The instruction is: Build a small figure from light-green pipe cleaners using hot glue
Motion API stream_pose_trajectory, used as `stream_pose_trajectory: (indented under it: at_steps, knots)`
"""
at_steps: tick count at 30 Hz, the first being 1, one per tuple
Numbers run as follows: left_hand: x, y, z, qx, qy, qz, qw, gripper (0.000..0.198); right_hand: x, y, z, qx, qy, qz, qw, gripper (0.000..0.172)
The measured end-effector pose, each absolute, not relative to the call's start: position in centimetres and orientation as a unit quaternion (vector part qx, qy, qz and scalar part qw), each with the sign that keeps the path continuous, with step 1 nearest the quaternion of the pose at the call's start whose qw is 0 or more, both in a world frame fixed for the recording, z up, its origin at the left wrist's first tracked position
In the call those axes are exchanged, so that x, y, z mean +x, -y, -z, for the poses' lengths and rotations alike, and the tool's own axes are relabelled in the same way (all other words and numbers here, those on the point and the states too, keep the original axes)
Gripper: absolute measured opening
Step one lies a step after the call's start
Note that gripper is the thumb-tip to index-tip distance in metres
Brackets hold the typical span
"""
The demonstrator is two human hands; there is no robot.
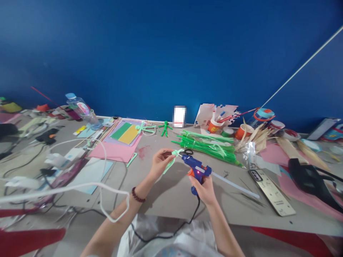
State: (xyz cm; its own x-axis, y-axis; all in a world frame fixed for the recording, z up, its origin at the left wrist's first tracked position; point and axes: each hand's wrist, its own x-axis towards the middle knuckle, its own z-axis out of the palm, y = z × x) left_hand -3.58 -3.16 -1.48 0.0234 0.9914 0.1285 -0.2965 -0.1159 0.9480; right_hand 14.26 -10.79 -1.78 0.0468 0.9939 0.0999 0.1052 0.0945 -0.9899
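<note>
My left hand (160,162) pinches a pale green pipe-cleaner piece (169,166) above the table. Wrapped round the handle of a blue hot glue gun (197,167) is my right hand (207,189). The gun's nozzle points left and is at the pale green piece; I cannot tell whether they touch. A red light glows on its side, and a long clear glue stick (235,185) sticks out of its back. Behind my hands stands a green pipe-cleaner figure (165,129). Black scissors handles (189,152) show just beyond the gun.
A bundle of green pipe cleaners (209,148) lies behind the gun. Coloured sheets (112,151) and a water bottle (83,109) are left. A phone (273,192) lies right, near a paper cup of pens (215,125). A white cable (103,185) crosses before my left forearm.
</note>
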Motion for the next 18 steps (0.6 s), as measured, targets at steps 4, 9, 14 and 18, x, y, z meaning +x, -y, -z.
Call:
stream_pose_trajectory:
  at_steps: [4, 9, 14, 18]
  knots:
    - [-3.6, 3.1, 1.7, 0.472, -0.377, -0.595, 0.530, 0.024, 14.2, 11.0, 1.6, -0.518, 0.551, -0.417, 0.504, 0.015]
    - [-3.7, 3.2, 1.7, 0.526, -0.370, -0.618, 0.453, 0.021, 13.9, 11.4, 0.7, -0.535, 0.579, -0.372, 0.490, 0.017]
    - [-3.7, 3.4, 1.5, 0.562, -0.365, -0.633, 0.386, 0.021, 13.7, 12.0, -0.1, -0.565, 0.644, -0.249, 0.452, 0.020]
    - [-3.7, 3.5, 1.5, 0.570, -0.354, -0.643, 0.369, 0.020, 13.6, 12.2, -0.3, -0.571, 0.687, -0.128, 0.431, 0.022]
